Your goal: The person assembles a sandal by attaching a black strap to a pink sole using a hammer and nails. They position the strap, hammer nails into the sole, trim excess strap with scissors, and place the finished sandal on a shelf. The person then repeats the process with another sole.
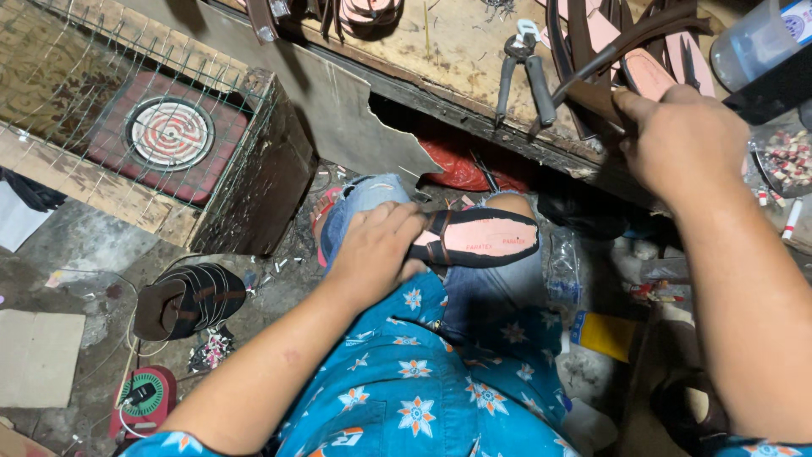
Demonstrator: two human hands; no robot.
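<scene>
My left hand (pixel 376 250) rests on my knee, gripping the back of a sandal (pixel 486 239) with a pink insole and dark straps. Up on the wooden workbench (pixel 457 51), my right hand (pixel 685 140) pinches a dark brown leather strap (pixel 617 55) that runs off to the upper right. Several more dark straps and pink soles (pixel 651 72) lie beside that hand. A pair of pliers (pixel 520 72) lies on the bench to the left of my right hand.
A wire-mesh wooden box (pixel 144 169) with a round electric hot plate (pixel 169 134) inside stands at the left. On the floor lie a finished dark sandal (pixel 190 298), a small red-green device (pixel 144 396) and litter. A clear plastic jar (pixel 757 38) stands at the top right.
</scene>
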